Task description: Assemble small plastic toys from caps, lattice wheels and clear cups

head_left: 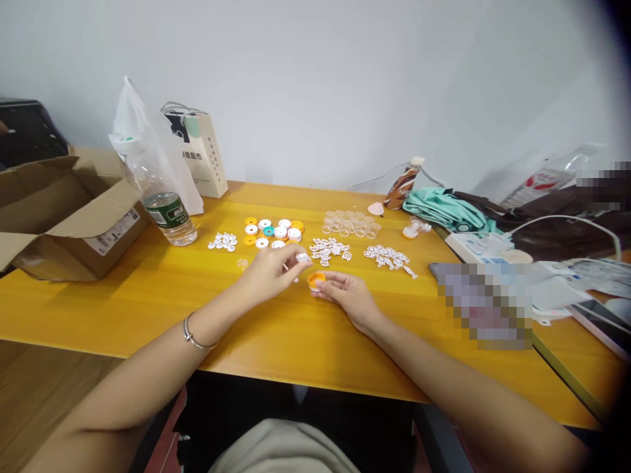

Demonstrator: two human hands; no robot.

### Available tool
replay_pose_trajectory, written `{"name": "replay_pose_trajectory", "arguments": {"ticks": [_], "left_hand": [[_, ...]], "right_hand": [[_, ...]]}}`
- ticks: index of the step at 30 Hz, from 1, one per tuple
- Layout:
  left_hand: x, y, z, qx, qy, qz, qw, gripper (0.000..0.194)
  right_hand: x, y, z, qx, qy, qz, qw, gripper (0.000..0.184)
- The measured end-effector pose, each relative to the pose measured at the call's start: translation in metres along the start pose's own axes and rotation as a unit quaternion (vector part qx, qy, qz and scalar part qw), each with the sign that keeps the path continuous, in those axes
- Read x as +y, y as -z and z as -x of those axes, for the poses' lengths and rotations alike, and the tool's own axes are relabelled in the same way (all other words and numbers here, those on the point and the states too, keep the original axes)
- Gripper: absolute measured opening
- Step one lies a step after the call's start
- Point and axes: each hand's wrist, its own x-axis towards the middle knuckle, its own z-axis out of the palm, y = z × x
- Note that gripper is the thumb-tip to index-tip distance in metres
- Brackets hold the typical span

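Observation:
My left hand (273, 272) is closed, thumb and fingertips pinching a small white plastic piece (302, 258). Just to the right and slightly lower, my right hand (350, 297) grips a small round orange and white cap (316, 281) by its side, its hollow facing up. The two held parts are close but apart. Beyond my hands lie white cut-out pieces (329, 249), with a second group of white pieces (387, 256) to their right. Orange, white and teal round caps (269, 231) sit behind my left hand, beside small white discs (223, 242). Clear plastic cups (350, 224) stand farther back.
On the left are an open cardboard box (93, 236), a water bottle (170, 217) and a paper bag (210, 154). At the right are a drink bottle (404, 185), a teal folded cloth item (444, 209), a power strip (473, 246) and a blurred-out phone (478, 305).

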Motion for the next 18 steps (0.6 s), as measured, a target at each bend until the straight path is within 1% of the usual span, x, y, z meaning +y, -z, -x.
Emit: {"name": "replay_pose_trajectory", "arguments": {"ticks": [2, 4, 6, 8, 10, 12, 14, 16, 18], "left_hand": [[-0.001, 0.004, 0.0, -0.076, -0.016, -0.016, 0.997, 0.024], [-0.001, 0.004, 0.001, -0.137, -0.034, -0.056, 0.988, 0.023], [-0.002, -0.001, 0.003, -0.171, -0.056, -0.098, 0.979, 0.021], [-0.003, -0.007, 0.004, -0.193, -0.073, -0.127, 0.97, 0.019], [-0.004, -0.012, 0.006, -0.206, -0.083, -0.14, 0.965, 0.018], [-0.004, -0.014, 0.007, -0.217, -0.088, -0.13, 0.963, 0.02], [-0.003, -0.012, 0.006, -0.22, -0.089, -0.101, 0.966, 0.027], [-0.001, -0.008, 0.005, -0.194, -0.076, -0.07, 0.976, 0.036], [0.002, -0.002, 0.003, -0.138, -0.048, -0.031, 0.989, 0.037]], "right_hand": [[-0.003, 0.005, -0.004, 0.005, -0.001, -0.027, 1.0, 0.02], [-0.008, 0.009, -0.007, 0.009, -0.001, -0.048, 0.999, 0.014], [-0.013, 0.012, -0.008, 0.013, -0.003, -0.068, 0.998, 0.012], [-0.017, 0.013, -0.007, 0.013, -0.007, -0.084, 0.996, 0.011], [-0.019, 0.012, -0.005, 0.007, -0.006, -0.091, 0.996, 0.012], [-0.019, 0.01, -0.002, -0.002, -0.002, -0.088, 0.996, 0.013], [-0.02, 0.009, 0.0, -0.019, -0.002, -0.073, 0.997, 0.012], [-0.02, 0.009, 0.001, -0.042, -0.006, -0.056, 0.998, 0.013], [-0.022, 0.009, 0.003, -0.071, -0.009, -0.038, 0.997, 0.017]]}}
